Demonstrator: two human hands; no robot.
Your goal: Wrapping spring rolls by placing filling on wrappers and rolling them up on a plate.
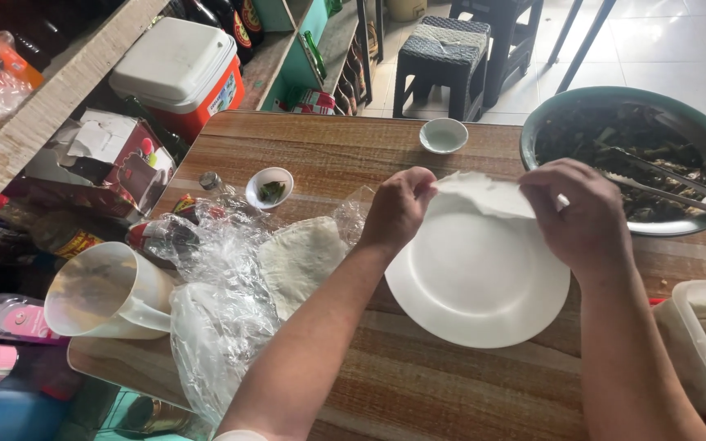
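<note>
**Head view: two hands are holding a thin wrapper over a white plate**

Both hands are pinching one thin white wrapper (484, 194). The left hand (398, 208) is gripping its left edge, and the right hand (582, 214) is gripping its right edge. The wrapper is hanging just over the far rim of the white plate (475, 286) on the wooden tabletop (418, 384).

A clear plastic bag (222, 318) is lying left of the plate, with round flat wrappers (300, 257) showing through. A red box with a white lid (181, 69) is sitting on the shelf. A clear tub (700, 343) is being cut off at the right edge, and the dark food in the green bowl (606, 98) is hard to make out.
</note>
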